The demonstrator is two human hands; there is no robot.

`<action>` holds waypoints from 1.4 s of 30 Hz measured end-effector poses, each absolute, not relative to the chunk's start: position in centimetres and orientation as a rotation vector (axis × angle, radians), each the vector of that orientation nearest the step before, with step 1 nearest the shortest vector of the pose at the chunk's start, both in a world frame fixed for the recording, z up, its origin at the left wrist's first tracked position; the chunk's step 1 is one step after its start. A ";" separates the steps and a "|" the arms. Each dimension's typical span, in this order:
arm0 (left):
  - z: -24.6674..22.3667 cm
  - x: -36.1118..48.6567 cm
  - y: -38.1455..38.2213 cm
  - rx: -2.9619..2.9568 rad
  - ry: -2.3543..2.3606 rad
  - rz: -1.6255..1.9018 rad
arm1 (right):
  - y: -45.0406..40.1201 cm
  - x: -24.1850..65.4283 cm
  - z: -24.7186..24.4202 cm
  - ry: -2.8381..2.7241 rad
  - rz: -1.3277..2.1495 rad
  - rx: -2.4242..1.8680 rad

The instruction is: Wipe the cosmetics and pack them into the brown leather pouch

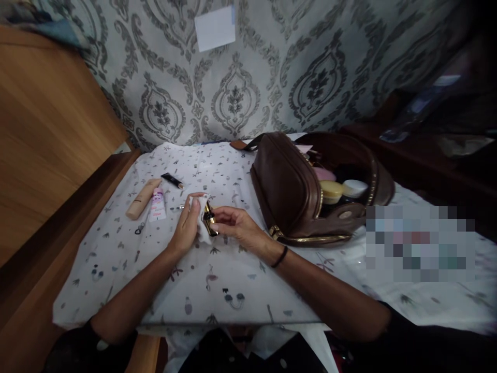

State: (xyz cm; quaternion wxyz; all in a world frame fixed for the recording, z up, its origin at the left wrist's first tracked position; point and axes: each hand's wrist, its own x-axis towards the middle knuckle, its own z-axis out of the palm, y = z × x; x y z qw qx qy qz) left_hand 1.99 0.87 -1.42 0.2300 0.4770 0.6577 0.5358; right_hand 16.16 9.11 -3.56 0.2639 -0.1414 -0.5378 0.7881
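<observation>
Near the middle of the cloth-covered table, my left hand (188,225) is closed around a crumpled white wipe (202,228). A small dark and gold bottle (209,218) stands out against the wipe, held by the thumb and fingers of my right hand (236,226), which comes from the right. The wipe touches the bottle's left side. To the left lie a beige tube (142,200), a small white and pink tube (157,205) and a slim black tube (173,181).
An open brown bag (291,191) holding cosmetic containers stands right of my hands. A small dark item (140,228) lies at the left. Wooden furniture (50,129) borders the left side; patterned wall rises behind. A clear bottle (415,109) is at the far right.
</observation>
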 end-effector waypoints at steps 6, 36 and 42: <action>-1.6 3.0 0.7 1.378 1.722 1.340 | 8.9 16.3 -3.4 -1.464 1.911 -0.409; 5.3 11.9 0.9 2.024 1.533 0.762 | 8.8 32.5 9.1 -1.757 1.065 -0.549; 5.3 16.5 2.9 2.199 1.519 0.459 | 11.3 37.0 9.9 -1.646 0.651 -0.770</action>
